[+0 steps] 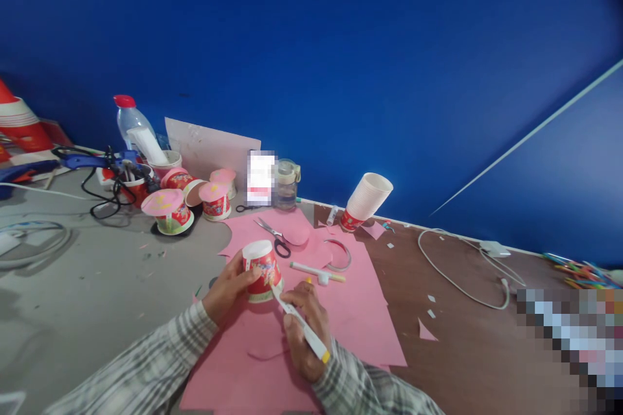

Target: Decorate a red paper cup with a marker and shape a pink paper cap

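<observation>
My left hand [224,292] is wrapped round a red patterned paper cup [261,270], held upside down with its white base up and a greenish band at its rim. My right hand [307,327] grips a white marker [311,339] with a yellow end. The marker's tip meets the cup's side near the rim, though whether it touches is hard to see. Beneath both hands lies pink paper [350,331]. On it are scissors [281,247] with black handles, a roll of tape [341,255] and another white pen [311,271].
Pink-topped cups [166,211] stand at the left, near a blue glue gun [97,159] with black cable. A glass jar [287,185] and a leaning cup stack [367,200] stand by the blue wall. At the right lie a white cable [462,301], paper scraps and colourful pens [584,271].
</observation>
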A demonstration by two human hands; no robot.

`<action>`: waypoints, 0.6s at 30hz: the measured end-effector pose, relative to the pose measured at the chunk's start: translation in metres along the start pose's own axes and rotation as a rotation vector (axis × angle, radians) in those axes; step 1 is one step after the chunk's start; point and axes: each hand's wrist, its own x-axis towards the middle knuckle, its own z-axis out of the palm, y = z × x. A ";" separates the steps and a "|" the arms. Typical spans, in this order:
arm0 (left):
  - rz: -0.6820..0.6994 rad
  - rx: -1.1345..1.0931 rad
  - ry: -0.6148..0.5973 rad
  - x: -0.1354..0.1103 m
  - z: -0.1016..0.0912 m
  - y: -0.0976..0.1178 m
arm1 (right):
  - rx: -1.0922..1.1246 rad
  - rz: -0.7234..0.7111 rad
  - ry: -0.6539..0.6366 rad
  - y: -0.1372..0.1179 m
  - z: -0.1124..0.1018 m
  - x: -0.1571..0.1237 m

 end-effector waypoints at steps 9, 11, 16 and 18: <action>0.011 -0.007 -0.023 -0.001 0.001 0.000 | -0.006 0.007 0.002 -0.001 -0.001 0.000; 0.017 -0.021 -0.018 -0.001 0.002 0.000 | -0.007 0.018 0.007 0.000 -0.001 0.000; 0.006 -0.016 -0.019 0.000 -0.001 0.000 | -0.001 0.042 -0.009 0.002 -0.002 -0.002; 0.009 -0.002 -0.023 0.000 -0.002 -0.001 | 0.001 0.037 -0.013 0.001 -0.002 -0.002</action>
